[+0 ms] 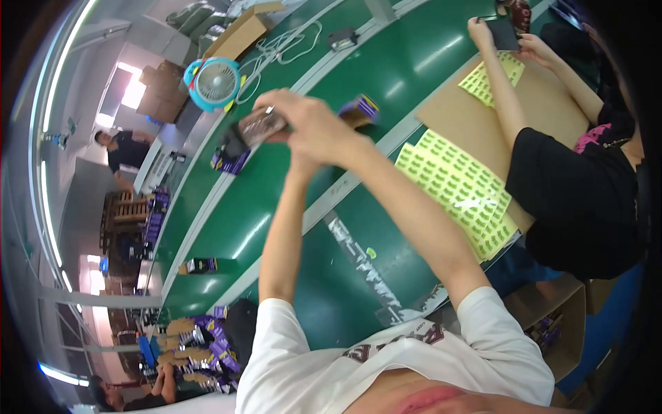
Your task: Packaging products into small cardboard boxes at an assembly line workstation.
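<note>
My two hands are together above the green conveyor belt, arms stretched forward. My right hand (318, 127) is closed around a small brown block-shaped item with a shiny face (261, 126). A dark piece (236, 143) shows at the item's left end; I cannot tell whether it belongs to it. My left hand (298, 157) is just under the right one, and its fingers are mostly hidden behind it. Below the item, a purple and black box (232, 163) sits by the belt's rail. Another purple and yellow box (360, 110), somewhat blurred, lies beyond my right hand.
A turquoise fan (214, 83) and white cables (286, 43) stand beyond the belt. Sheets of green stickers (452, 183) lie on cardboard (448, 103) at right, where a co-worker's hands hold a dark flat piece (502, 33). A small box (201, 265) sits on the belt at left.
</note>
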### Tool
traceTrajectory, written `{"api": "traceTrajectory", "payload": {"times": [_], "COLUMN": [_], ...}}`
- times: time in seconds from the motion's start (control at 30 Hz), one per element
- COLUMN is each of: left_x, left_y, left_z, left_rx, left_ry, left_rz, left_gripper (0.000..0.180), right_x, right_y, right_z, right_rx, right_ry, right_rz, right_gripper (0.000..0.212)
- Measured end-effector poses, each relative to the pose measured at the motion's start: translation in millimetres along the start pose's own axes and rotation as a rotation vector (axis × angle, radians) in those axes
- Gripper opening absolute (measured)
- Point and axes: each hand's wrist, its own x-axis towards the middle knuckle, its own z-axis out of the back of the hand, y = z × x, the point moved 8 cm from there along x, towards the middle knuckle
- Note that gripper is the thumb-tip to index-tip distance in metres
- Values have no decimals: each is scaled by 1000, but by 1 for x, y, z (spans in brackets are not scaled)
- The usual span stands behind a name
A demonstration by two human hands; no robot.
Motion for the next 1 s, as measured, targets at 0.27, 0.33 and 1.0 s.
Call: {"api": "traceTrajectory", "payload": {"times": [0.27, 0.33, 1.0], "left_x": [-55, -65, -167], "left_y": [81, 86, 103], "left_z": [110, 118, 60], "left_rx": [-305, -274, -1155], "left_ry": [401, 417, -557], "left_rz": [659, 658, 542], "left_gripper": [28, 26, 61], "right_x": [-30, -40, -85], "right_y": [-81, -85, -49], "right_z": [-2, -25, -102], "right_rx": [333, 424, -171], "right_ry": [302, 410, 675], "right_rz": [-456, -464, -386], "right_gripper": [50, 51, 48]}}
